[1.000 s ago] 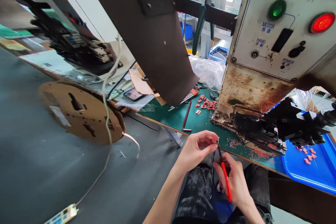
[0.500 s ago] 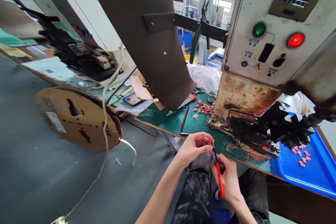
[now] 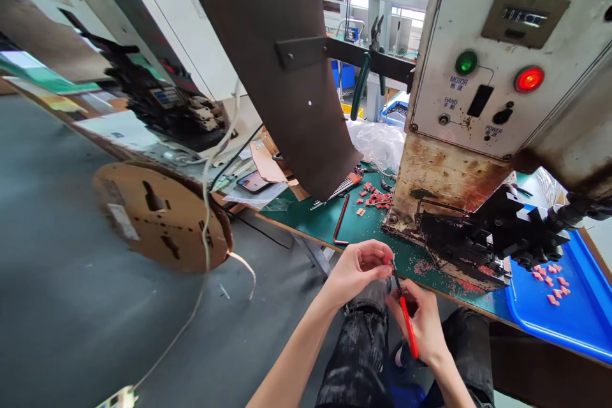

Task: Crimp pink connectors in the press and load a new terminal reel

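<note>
Your view has swung slightly since the last frame: the cardboard reel [image 3: 179, 223] now sits farther right, and the red-handled pliers [image 3: 408, 326] lean a little more, their handle ends farther to the right. At far left, a power strip [image 3: 119, 399] lies on the floor [image 3: 157, 338], below the reel, which stands tilted beside the bench [image 3: 303, 215] with a pale strip [image 3: 247, 271] curling from its edge. Next comes a phone [image 3: 254, 182] by some papers, then the dark curved panel [image 3: 296, 86] hanging over the bench. An L-shaped hex key [image 3: 341, 220] lies near the bench's front edge.

Your left hand [image 3: 354, 275] is in front of that edge, its grip pinched together on a small red piece [image 3: 387, 261]. Green-handled pliers [image 3: 362, 86] hang on the black bar above, and loose red pieces [image 3: 377, 198] lie scattered on the bench below them. You have the tip of the red-handled pliers up at the piece in your left fingers; whether their jaws are shut you cannot tell. Your right hand [image 3: 423, 320] has its grip clamped around the red handles. Beyond it stands the stained machine [image 3: 442, 156], its red and green lamps above, and at far right a blue tray [image 3: 581, 315] holds more red pieces [image 3: 551, 280].
</note>
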Available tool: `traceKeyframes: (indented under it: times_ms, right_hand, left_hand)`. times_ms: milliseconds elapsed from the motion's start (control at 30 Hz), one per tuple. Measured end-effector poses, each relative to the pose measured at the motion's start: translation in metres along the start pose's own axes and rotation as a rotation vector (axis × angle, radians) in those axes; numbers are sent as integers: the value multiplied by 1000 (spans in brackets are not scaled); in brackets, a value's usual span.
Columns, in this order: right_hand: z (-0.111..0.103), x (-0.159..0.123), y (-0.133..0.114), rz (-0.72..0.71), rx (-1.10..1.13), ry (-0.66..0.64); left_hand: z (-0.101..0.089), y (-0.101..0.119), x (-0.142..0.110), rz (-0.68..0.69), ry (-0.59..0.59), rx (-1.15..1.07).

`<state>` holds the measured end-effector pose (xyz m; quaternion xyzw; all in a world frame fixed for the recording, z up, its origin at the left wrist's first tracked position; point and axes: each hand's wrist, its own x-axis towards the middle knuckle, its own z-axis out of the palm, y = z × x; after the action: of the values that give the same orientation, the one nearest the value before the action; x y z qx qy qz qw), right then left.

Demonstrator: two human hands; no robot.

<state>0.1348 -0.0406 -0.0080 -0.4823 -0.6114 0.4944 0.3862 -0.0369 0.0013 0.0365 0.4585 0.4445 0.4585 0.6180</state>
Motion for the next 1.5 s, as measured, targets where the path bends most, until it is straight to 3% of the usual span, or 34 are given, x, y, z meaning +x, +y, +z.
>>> traceKeyframes:
  times_ms: [267, 833, 1200, 1500]
  right_hand:
    - [-12, -2, -8, 84, 33, -97]
    - [-7, 0, -10, 87, -71, -71]
    - [1, 4, 0, -55, -264, 92]
    - [8, 3, 7, -80, -231, 187]
  left_hand:
    - [3, 12, -8, 13, -12, 30]
    - [4, 10, -10, 10, 12, 6]
    - [0, 0, 1, -87, -4, 22]
    - [-2, -14, 11, -90, -32, -7]
